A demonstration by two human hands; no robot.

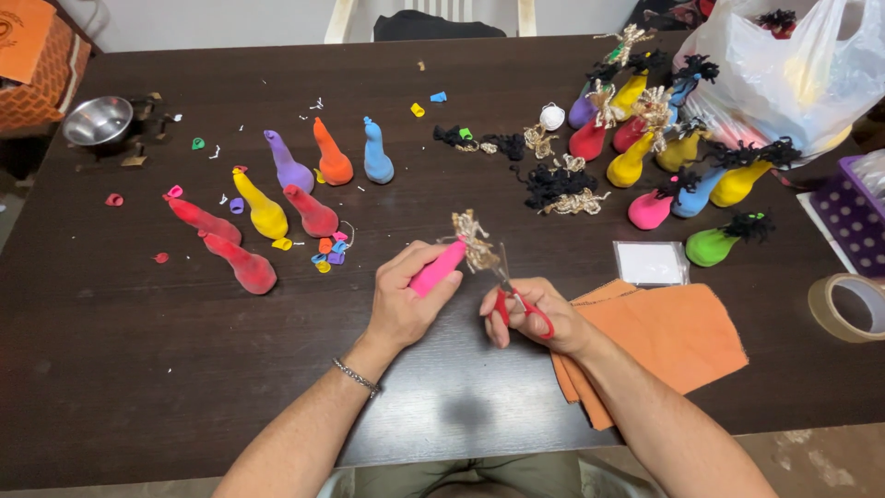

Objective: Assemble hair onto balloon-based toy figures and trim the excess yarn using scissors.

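Observation:
My left hand (pixel 404 297) grips a pink stuffed balloon figure (pixel 437 267) topped with a tuft of beige yarn (pixel 474 242). My right hand (pixel 533 312) holds red-handled scissors (pixel 522 306), whose blades point up at the yarn tuft. Both hands hover over the middle of a dark wooden table (pixel 184 369). My left wrist wears a bracelet (pixel 356 376).
Several plain stuffed balloons (pixel 277 207) lie at the left, with small balloon scraps (pixel 327 254). Finished figures with yarn hair (pixel 664 138) crowd the back right beside a white plastic bag (pixel 784 74). Orange cloth (pixel 668 337), a tape roll (pixel 848 307), a steel bowl (pixel 97 120) and black and beige yarn clumps (pixel 558 184) also lie about.

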